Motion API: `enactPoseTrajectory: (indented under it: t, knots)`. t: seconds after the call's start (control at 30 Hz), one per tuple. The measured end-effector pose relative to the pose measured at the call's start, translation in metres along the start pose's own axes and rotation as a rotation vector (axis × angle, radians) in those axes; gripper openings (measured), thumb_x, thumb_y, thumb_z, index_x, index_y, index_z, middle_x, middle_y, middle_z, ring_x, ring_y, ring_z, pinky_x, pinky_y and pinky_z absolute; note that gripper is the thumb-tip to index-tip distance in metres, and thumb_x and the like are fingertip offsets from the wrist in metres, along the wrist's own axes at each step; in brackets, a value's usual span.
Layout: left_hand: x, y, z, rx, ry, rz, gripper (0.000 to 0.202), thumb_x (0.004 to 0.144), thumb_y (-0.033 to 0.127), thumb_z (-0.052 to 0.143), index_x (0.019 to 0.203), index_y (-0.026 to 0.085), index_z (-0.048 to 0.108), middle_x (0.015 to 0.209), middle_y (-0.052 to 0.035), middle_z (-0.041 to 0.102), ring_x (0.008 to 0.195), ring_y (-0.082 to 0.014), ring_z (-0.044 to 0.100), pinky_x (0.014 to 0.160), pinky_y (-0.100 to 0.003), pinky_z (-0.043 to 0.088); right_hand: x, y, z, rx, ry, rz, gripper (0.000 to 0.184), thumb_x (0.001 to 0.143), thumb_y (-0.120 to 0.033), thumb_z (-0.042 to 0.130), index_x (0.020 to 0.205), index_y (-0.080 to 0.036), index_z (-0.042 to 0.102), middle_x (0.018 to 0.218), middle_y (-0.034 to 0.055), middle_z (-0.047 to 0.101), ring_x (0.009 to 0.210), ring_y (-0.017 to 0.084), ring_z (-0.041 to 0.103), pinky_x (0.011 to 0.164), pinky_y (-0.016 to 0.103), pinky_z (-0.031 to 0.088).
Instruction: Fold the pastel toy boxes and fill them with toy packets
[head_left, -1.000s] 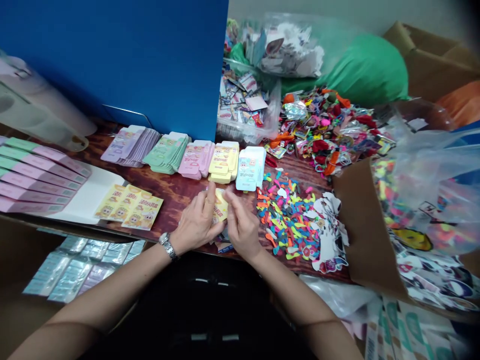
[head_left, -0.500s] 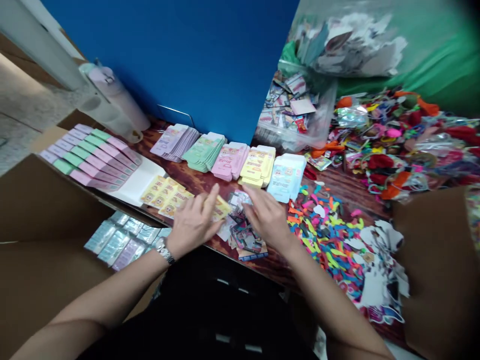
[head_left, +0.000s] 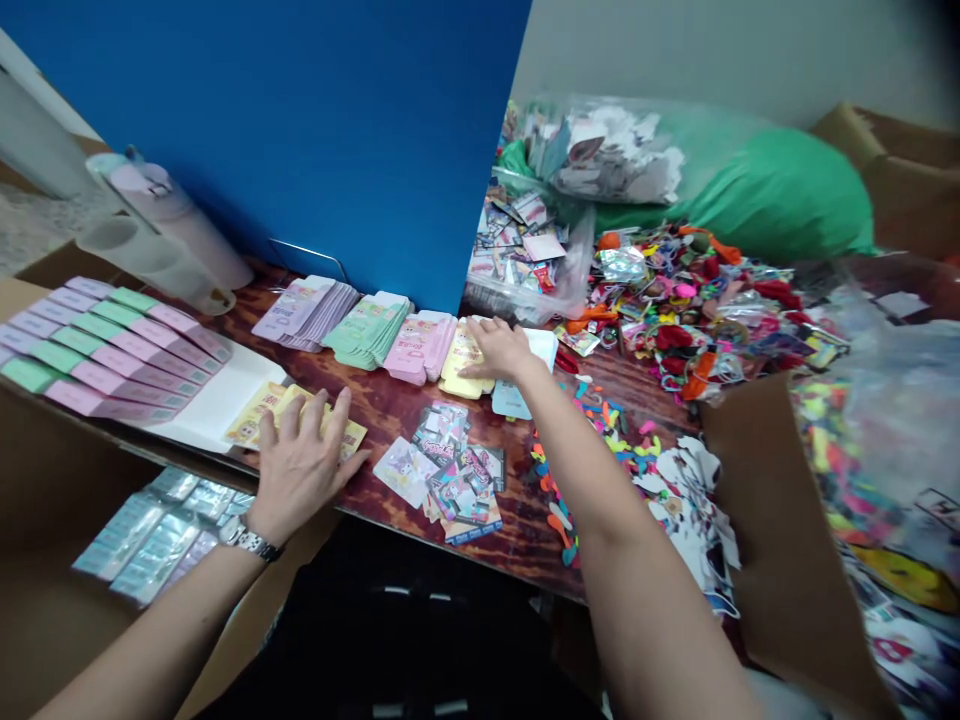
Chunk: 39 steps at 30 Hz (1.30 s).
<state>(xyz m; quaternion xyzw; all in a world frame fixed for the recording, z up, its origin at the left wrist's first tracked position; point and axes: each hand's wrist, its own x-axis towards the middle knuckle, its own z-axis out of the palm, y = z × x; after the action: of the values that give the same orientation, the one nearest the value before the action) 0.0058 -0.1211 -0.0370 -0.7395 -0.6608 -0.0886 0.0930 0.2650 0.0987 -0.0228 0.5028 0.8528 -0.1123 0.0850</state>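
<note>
My left hand [head_left: 300,468] lies flat with spread fingers on a row of yellow printed cardboard cards [head_left: 259,415], holding nothing. My right hand [head_left: 501,348] reaches across the table, its fingers spread on a stack of yellow flat card boxes [head_left: 461,365]. A pale blue stack [head_left: 511,400] sits partly under that wrist and hand. Between my hands lies a loose scatter of printed picture cards [head_left: 450,475] on the wood. Pink [head_left: 418,347], green [head_left: 367,332] and lilac [head_left: 304,312] stacks line up behind them.
Rows of pink and green flat boxes [head_left: 112,345] lie on a white sheet at left, beside a plastic bottle [head_left: 169,225]. Colourful balloons [head_left: 592,440] and a heap of trinkets [head_left: 690,310] spread right, before a brown cardboard flap [head_left: 780,520]. A blue board [head_left: 262,130] stands behind.
My hands have moved apart: the left went left onto the yellow cards, the right forward onto the yellow stack. The yellow card held between them earlier is no longer visible there. The view turned.
</note>
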Motion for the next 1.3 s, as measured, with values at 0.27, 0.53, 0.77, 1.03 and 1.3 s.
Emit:
enactPoseTrajectory:
  t: [0.27,0.53,0.77,1.03,1.3]
  knots:
    - [0.04,0.05,-0.016,-0.508,0.225,0.152,0.061,0.089,0.035,0.062,0.145,0.023,0.042,0.128,-0.0136,0.06,0.122,-0.0292,0.056,0.109,-0.05,0.041,-0.033,-0.008,-0.016,-0.002,0.555,-0.068,0.033,0.097,-0.024,0.048,0.125,-0.017,0.063,0.102,0.0142,0.067,0.112,0.031,0.05,0.1,0.049,0.041]
    - [0.077,0.108,0.007,-0.623,0.249,0.087,0.107,0.08,0.054,0.068,0.155,0.009,0.006,0.146,-0.0266,0.041,0.134,-0.0382,0.044,0.107,-0.051,0.041,-0.123,-0.051,-0.012,0.588,0.825,-0.122,0.025,0.095,-0.027,0.054,0.117,-0.026,0.067,0.103,0.0075,0.068,0.116,0.027,0.055,0.101,0.045,0.049]
    - [0.067,0.108,0.012,-0.611,0.165,0.016,0.067,0.08,0.047,0.066,0.133,0.012,0.044,0.114,-0.0166,0.067,0.104,-0.0313,0.066,0.094,-0.045,0.049,-0.14,-0.059,0.014,0.838,0.745,-0.054,0.03,0.094,-0.033,0.057,0.123,-0.026,0.06,0.112,0.0078,0.066,0.104,0.022,0.065,0.093,0.039,0.057]
    - [0.06,0.106,0.005,-0.805,0.093,-0.077,0.082,0.078,0.041,0.07,0.145,0.017,0.03,0.131,-0.0138,0.062,0.107,-0.0254,0.069,0.082,-0.031,0.056,-0.151,-0.068,0.033,0.445,0.973,-0.123,0.026,0.094,-0.023,0.057,0.119,-0.023,0.065,0.14,0.0151,0.051,0.128,0.029,0.052,0.105,0.05,0.047]
    - [0.057,0.095,0.005,-0.76,0.17,0.152,0.079,0.081,0.028,0.068,0.147,0.023,0.025,0.135,-0.0115,0.057,0.112,-0.0224,0.066,0.083,-0.029,0.056,-0.157,-0.072,0.033,0.76,0.778,-0.151,0.022,0.097,-0.022,0.053,0.113,-0.022,0.069,0.106,0.0075,0.066,0.096,0.017,0.066,0.085,0.031,0.055]
